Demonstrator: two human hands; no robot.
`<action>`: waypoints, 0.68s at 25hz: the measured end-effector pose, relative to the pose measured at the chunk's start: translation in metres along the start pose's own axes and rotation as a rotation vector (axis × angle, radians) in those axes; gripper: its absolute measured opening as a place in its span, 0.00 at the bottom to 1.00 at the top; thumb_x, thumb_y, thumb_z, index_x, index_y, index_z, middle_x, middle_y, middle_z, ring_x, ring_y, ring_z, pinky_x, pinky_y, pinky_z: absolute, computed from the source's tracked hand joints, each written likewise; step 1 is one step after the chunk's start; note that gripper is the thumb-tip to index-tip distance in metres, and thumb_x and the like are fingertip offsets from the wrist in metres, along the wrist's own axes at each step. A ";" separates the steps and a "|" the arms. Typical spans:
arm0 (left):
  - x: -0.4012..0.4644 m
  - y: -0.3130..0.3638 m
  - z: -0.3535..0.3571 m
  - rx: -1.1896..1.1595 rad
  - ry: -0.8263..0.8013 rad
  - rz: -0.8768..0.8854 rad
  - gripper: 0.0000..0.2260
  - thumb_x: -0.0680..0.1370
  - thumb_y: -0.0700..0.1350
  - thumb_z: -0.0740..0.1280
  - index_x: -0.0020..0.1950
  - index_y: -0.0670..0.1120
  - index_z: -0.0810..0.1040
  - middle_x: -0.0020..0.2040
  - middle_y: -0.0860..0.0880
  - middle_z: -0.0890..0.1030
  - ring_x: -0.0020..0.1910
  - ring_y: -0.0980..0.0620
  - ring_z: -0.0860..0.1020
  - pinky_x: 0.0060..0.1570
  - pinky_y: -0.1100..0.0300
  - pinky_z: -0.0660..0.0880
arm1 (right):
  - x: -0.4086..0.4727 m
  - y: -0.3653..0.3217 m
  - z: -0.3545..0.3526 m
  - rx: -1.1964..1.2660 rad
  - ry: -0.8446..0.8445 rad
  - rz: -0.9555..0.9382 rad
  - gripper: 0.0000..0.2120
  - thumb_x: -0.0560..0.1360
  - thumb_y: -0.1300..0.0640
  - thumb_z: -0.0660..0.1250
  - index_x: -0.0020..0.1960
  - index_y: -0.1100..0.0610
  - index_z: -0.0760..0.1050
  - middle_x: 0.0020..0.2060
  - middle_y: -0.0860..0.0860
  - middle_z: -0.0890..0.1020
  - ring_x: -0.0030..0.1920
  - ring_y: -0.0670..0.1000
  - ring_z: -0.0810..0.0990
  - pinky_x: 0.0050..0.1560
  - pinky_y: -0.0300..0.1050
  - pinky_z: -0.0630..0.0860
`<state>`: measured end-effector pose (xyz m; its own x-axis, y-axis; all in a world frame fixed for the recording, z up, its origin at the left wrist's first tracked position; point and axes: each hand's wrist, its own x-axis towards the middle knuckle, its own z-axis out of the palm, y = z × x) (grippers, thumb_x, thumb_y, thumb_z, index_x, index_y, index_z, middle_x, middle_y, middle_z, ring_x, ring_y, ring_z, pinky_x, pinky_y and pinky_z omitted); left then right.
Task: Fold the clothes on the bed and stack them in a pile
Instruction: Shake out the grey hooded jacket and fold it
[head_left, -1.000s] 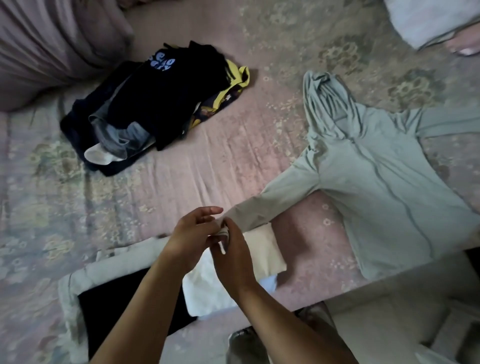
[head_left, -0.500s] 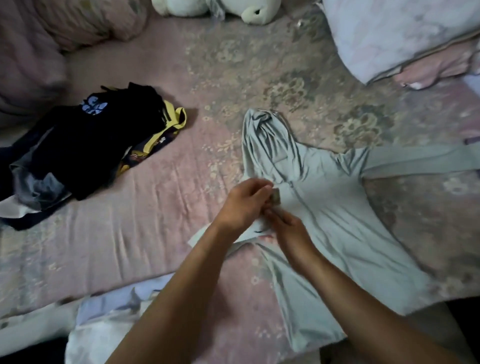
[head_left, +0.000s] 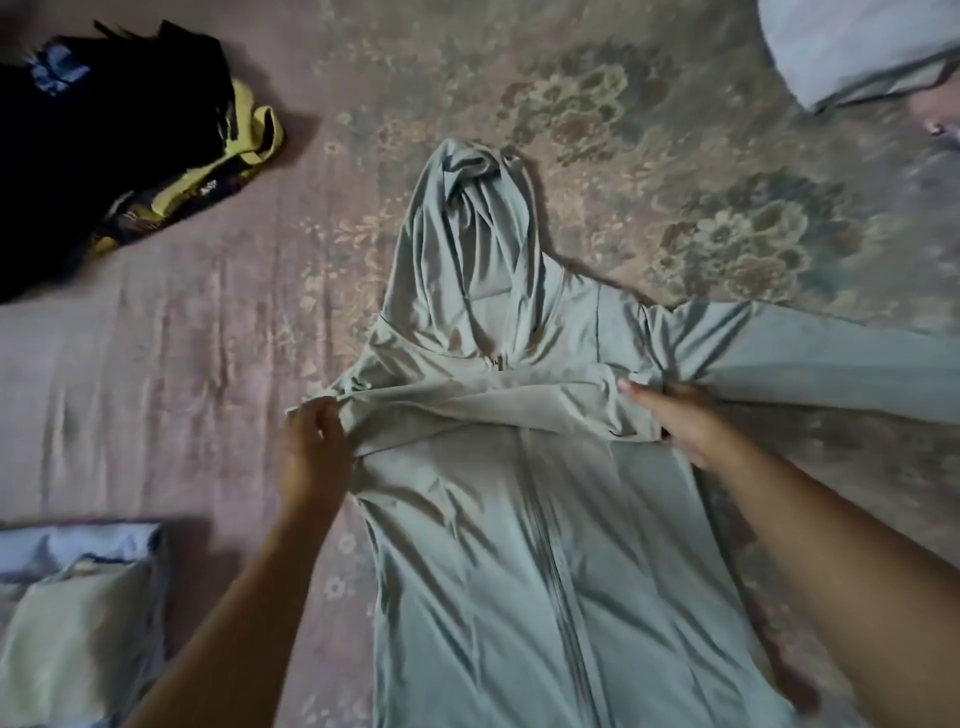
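Observation:
A pale grey-green zip hoodie (head_left: 545, 545) lies front up on the pink floral bed sheet (head_left: 171, 374), hood pointing away from me. Its left sleeve is folded across the chest; the other sleeve (head_left: 831, 358) stretches out to the right. My left hand (head_left: 311, 447) pinches the fold at the hoodie's left shoulder. My right hand (head_left: 680, 415) grips the folded sleeve's end near the right armpit. A pile of folded pale clothes (head_left: 78, 613) sits at the lower left.
A heap of dark clothes with a yellow-trimmed garment (head_left: 119, 135) lies at the upper left. A white pillow (head_left: 857, 47) is at the upper right corner. Bare sheet shows between the heap and the hoodie.
The left sleeve, held at its cuff near the folded pile a second ago, now lies across the hoodie's chest. My hands have moved apart to the two shoulders.

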<state>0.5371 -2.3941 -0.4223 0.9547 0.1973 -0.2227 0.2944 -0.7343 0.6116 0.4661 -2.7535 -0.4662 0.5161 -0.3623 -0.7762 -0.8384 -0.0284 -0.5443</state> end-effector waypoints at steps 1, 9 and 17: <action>0.011 -0.011 -0.008 0.062 -0.025 0.017 0.11 0.79 0.37 0.62 0.59 0.35 0.76 0.56 0.34 0.76 0.56 0.38 0.74 0.54 0.54 0.67 | 0.007 -0.002 0.002 -0.017 0.081 -0.068 0.19 0.68 0.41 0.72 0.45 0.57 0.80 0.40 0.52 0.83 0.42 0.51 0.80 0.44 0.46 0.75; -0.003 -0.047 0.021 0.714 -0.082 0.823 0.14 0.67 0.47 0.64 0.50 0.44 0.71 0.43 0.42 0.76 0.40 0.41 0.76 0.36 0.51 0.74 | 0.007 -0.041 -0.070 -0.166 0.508 -0.397 0.14 0.79 0.54 0.62 0.40 0.63 0.69 0.35 0.59 0.72 0.42 0.56 0.71 0.42 0.47 0.63; 0.000 -0.029 0.024 0.377 -0.210 0.930 0.11 0.76 0.48 0.58 0.55 0.45 0.70 0.42 0.44 0.80 0.33 0.44 0.79 0.25 0.58 0.74 | 0.095 0.026 -0.151 -0.476 0.483 -0.397 0.33 0.71 0.27 0.55 0.57 0.55 0.70 0.54 0.64 0.78 0.53 0.69 0.77 0.53 0.64 0.74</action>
<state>0.5280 -2.3888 -0.4583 0.7607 -0.6456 0.0673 -0.6259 -0.7022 0.3395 0.4664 -2.9297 -0.5058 0.7512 -0.6030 -0.2685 -0.6483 -0.5972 -0.4723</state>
